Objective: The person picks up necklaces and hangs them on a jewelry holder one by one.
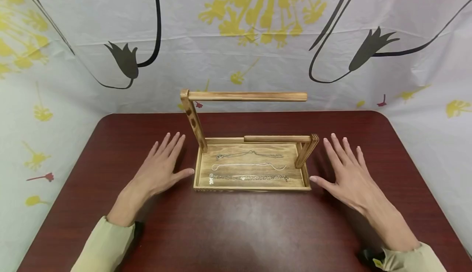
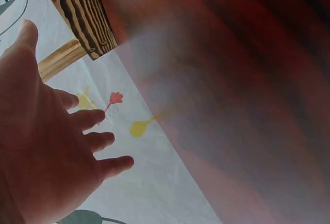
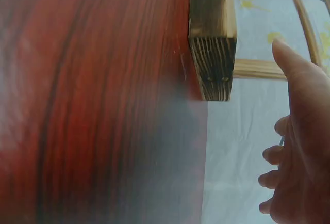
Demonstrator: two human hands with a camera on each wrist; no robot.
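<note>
A wooden jewelry stand [image 1: 252, 188] with a shallow tray base sits mid-table in the head view. Its tall left post carries a long upper bar [image 1: 247, 96]; a shorter, lower bar [image 1: 276, 139] joins the right post. Three silvery chain necklaces lie side by side in the tray: a thin back one [image 1: 250, 153], a smooth middle one [image 1: 239, 165] and a thicker front one [image 1: 243, 177]. My left hand [image 1: 158, 171] lies palm down at the left, fingers straight and thumb tip by the tray's edge. Mirroring it, my right hand [image 1: 348, 177] rests at the right. Whether either thumb touches the tray, I cannot tell.
Under everything is a dark red-brown wooden table [image 1: 239, 231] with rounded far corners. Behind and beside it hangs a white sheet [image 1: 177, 75] printed with yellow and grey flowers. Both wrist views show a corner of the stand beside the thumb.
</note>
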